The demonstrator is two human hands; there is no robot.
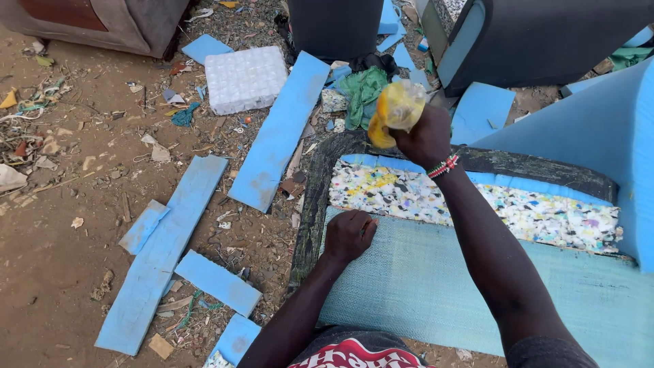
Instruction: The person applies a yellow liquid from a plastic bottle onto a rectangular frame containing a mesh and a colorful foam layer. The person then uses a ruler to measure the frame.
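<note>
Two hands are at work here, and we see each doing a different job. Our right hand [426, 136] is closed tight around a yellow plastic bottle [395, 109], held up over the far edge of the multicoloured rebonded foam slab [477, 204]; the bottle tilts toward the foam, probably so its contents can reach that edge, though we cannot tell what is inside or whether anything is coming out. A beaded bracelet [443, 165] sits on that wrist.

Our left hand [349, 235] is curled into a loose fist with nothing visibly in it, pressed on the corner of the light blue woven sheet [422, 286], seemingly to keep the sheet flat and in place against the slab just beside it. Both layers lie on a dark, worn frame [310, 204], whose edge shows along the left side.

Beyond the frame, long blue foam strips [276, 136] lie scattered over the dirt ground [61, 259], with a white quilted pad [245, 78] and a green cloth [362, 92] near the bottle. A large blue foam block [606, 129] leans at the right, touching the work surface.
</note>
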